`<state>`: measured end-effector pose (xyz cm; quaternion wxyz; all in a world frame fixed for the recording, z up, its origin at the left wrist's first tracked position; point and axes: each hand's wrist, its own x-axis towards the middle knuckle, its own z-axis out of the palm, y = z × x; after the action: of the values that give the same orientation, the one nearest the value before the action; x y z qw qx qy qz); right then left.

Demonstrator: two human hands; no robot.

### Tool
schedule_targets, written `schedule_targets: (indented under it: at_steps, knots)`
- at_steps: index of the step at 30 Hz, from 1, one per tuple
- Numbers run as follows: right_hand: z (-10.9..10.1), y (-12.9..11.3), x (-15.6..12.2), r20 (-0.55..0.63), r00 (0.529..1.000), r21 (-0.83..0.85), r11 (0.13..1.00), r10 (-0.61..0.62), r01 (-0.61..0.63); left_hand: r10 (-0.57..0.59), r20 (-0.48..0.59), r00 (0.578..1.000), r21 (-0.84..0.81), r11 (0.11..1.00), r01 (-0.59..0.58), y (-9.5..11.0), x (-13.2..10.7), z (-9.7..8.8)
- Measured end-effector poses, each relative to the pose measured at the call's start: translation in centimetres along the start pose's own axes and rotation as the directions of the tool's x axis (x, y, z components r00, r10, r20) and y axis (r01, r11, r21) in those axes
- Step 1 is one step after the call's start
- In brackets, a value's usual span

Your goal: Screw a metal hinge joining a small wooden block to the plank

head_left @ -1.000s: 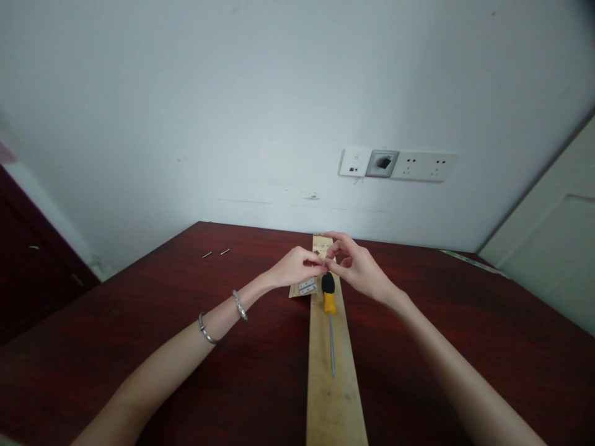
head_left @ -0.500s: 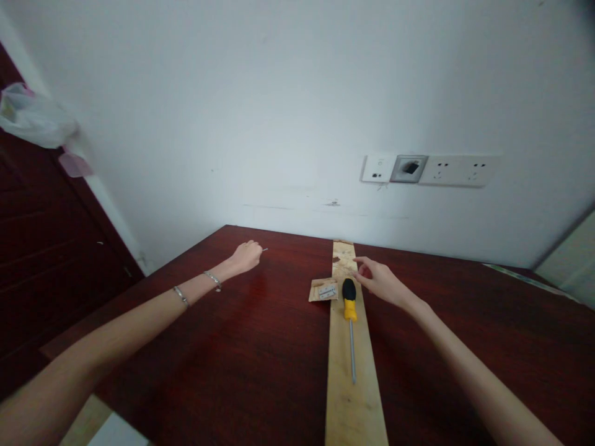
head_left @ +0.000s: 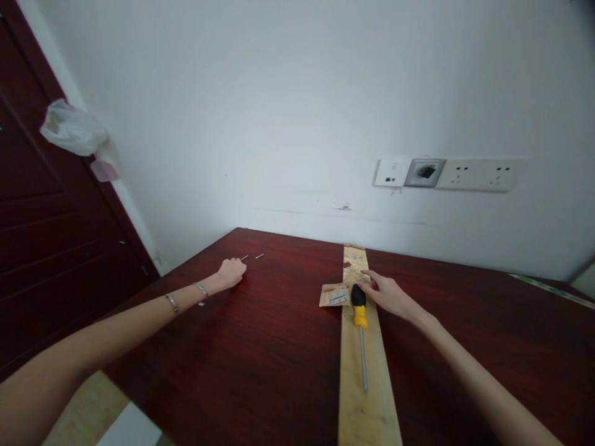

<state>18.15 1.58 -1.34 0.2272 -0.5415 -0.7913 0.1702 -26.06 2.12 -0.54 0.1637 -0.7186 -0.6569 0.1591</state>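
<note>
My left hand (head_left: pixel 232 273) rests low over the left part of the table, its fingers curled closed. Just beyond its knuckles is a thin metal piece (head_left: pixel 245 257), like a screw or nail; I cannot tell whether the fingers touch it. A similar metal piece (head_left: pixel 260 256) lies apart on the tabletop. My right hand (head_left: pixel 389 295), thumb and fingers apart, is at the head of a screwdriver (head_left: pixel 359 316) with a black and yellow handle. The screwdriver lies along a wooden board (head_left: pixel 367 409). A metal hinge (head_left: pixel 339 297) sits on a small wooden block (head_left: pixel 328 296) against the board's left side.
The dark red table (head_left: pixel 279 353) meets a white wall (head_left: pixel 297 124) carrying a row of sockets (head_left: pixel 474 173). A plastic bag (head_left: pixel 74 130) hangs by the door (head_left: pixel 41 204) at left. A pale strip (head_left: pixel 553 290) lies at the far right.
My left hand has moved left and toward me, uncovering the thin metal pieces. My right hand has come closer to the screwdriver's handle. The view has shifted slightly left.
</note>
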Motion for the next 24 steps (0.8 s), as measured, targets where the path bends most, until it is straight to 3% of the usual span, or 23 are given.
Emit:
schedule_targets:
  at_steps: [13,17,21,23,24]
  knots:
    - [0.5,-1.8,-0.4,0.105,0.994,-0.072,0.997,0.039,-0.032,-0.047,0.031,0.998,0.031,0.998,0.046,1.0,-0.4,-0.2]
    - [0.5,-1.8,-0.4,0.123,0.991,-0.08,0.996,0.06,-0.05,-0.04,-0.009,0.999,0.0,0.999,0.04,1.4,-0.1,-0.9]
    - [0.4,-2.2,-0.7,0.127,0.989,-0.079,0.995,0.075,-0.065,0.075,-0.092,0.993,-0.069,0.994,-0.081,3.5,1.0,-3.2]
    - [0.3,-2.5,-1.0,0.123,0.99,-0.048,0.997,0.066,-0.06,0.224,-0.122,0.967,-0.165,0.956,-0.242,5.5,1.5,-4.9]
    - [0.2,-2.6,-1.1,0.131,0.989,-0.024,0.997,0.072,-0.069,0.344,-0.155,0.926,-0.286,0.882,-0.375,6.7,1.7,-5.7]
